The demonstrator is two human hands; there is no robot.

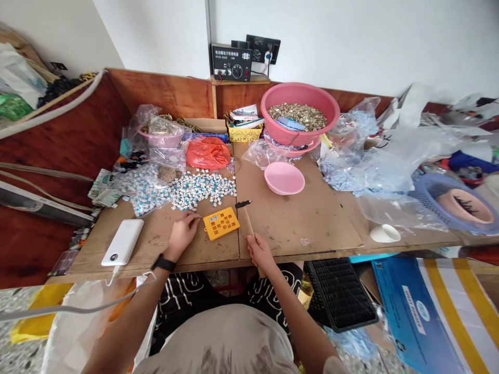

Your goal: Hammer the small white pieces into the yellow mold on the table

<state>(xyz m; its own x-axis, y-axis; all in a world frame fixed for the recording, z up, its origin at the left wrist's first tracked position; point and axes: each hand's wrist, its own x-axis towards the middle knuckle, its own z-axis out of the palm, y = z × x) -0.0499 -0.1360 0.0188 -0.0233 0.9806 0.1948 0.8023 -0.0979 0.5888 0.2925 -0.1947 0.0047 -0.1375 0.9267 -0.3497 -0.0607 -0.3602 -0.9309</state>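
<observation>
My right hand [260, 252] is closed around the wooden handle of a small hammer [247, 221]; its narrow black head points away from me. Left of the hammer head lies a yellow tray [222, 231] with rows of square pockets, a few holding small white and blue pieces. My left hand [183, 235], a black watch on its wrist, rests on the table left of the tray. Its fingers are bent together, and whatever they hold is too small to make out. Just beyond them spreads a heap of small white and blue parts [202, 188].
A pink bowl [284, 178] stands beyond the hammer, with a large pink basin [268, 114] of brass-coloured pieces behind it. A white power bank [123, 241] with a cable lies at left. Plastic bags [382, 169] crowd the right side; a red bag [208, 152] lies behind the heap.
</observation>
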